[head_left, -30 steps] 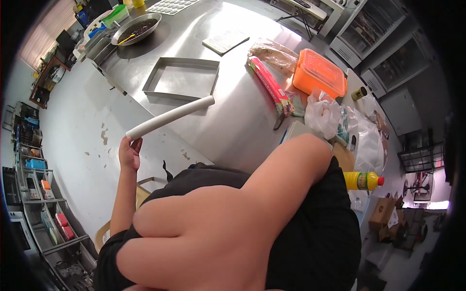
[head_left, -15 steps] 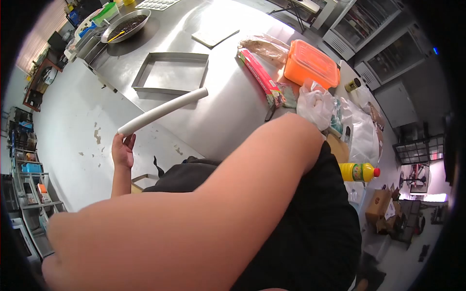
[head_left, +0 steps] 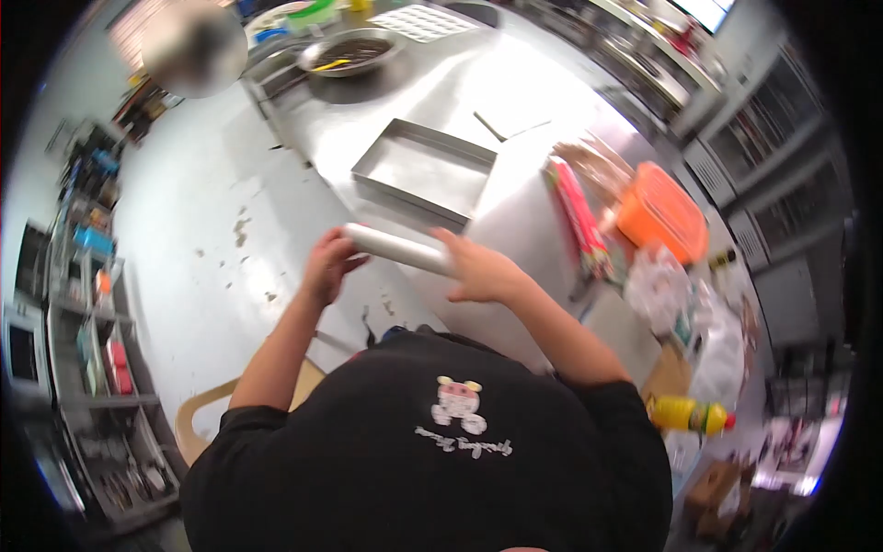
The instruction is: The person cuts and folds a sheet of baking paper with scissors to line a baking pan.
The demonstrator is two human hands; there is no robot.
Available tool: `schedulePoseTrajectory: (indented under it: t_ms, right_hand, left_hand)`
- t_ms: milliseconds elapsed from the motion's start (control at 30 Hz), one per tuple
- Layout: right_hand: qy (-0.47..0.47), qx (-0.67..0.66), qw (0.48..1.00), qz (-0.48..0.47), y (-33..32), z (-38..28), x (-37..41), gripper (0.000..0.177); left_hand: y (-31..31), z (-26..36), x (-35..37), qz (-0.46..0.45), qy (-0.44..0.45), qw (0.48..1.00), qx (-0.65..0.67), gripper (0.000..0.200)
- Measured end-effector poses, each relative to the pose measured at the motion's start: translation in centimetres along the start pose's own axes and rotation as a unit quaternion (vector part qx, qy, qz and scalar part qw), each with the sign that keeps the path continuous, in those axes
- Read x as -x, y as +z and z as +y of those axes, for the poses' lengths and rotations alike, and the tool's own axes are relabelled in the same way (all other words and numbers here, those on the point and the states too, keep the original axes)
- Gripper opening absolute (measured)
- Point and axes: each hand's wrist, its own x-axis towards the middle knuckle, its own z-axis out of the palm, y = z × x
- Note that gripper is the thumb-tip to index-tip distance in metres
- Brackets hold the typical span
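A slim white roll (head_left: 400,248), perhaps wrap or paper, is held level above the table's near edge. My left hand (head_left: 329,265) grips its left end, with the fingers curled around it. My right hand (head_left: 480,269) is at the other end, thumb and fingers on either side of it, somewhat blurred by motion. Just beyond the roll, a rectangular metal frame (head_left: 377,180) lies on the steel table (head_left: 524,207). To the right of my right hand is a long pink box (head_left: 578,213).
An orange lidded container (head_left: 664,213), a white plastic bag (head_left: 658,290) and a yellow bottle (head_left: 685,414) line the right side. At the back stand a wide pan (head_left: 363,66) of dark contents and a white tray with round cups (head_left: 423,22). A person (head_left: 193,46) is at upper left.
My right arm has swung away from across the view, and my right hand is now at the roll's free end. The roll has moved right and levelled. The view has shifted.
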Motion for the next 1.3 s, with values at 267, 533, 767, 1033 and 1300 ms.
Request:
schedulePoseTrajectory:
  t_ms: [267,533,767,1033,1300]
  right_hand:
    - [0.105,-0.024,0.994,-0.012,1.2,0.0,-3.6,0.06]
    - [0.108,-0.139,0.975,0.137,3.5,-2.8,-16.5,0.037]
    - [0.173,-0.171,0.943,0.227,3.4,-6.7,-24.7,0.029]
    - [0.201,-0.182,0.911,0.311,4.3,-9.3,-28.9,0.043]
    - [0.202,-0.173,0.923,0.279,3.6,-9.7,-32.8,0.063]
  left_hand:
    - [-0.8,1.2,-3.3,-0.016,-0.074,0.997,0.025,0.035]
    - [-3.5,-1.7,-9.8,-0.17,-0.19,0.96,0.114,0.033]
    - [-9.3,4.0,-17.6,-0.175,-0.24,0.953,0.067,0.038]
    - [-10.1,6.8,-21.5,-0.199,-0.274,0.937,0.083,0.041]
    - [-12.0,8.2,-22.8,-0.151,-0.249,0.955,0.059,0.038]
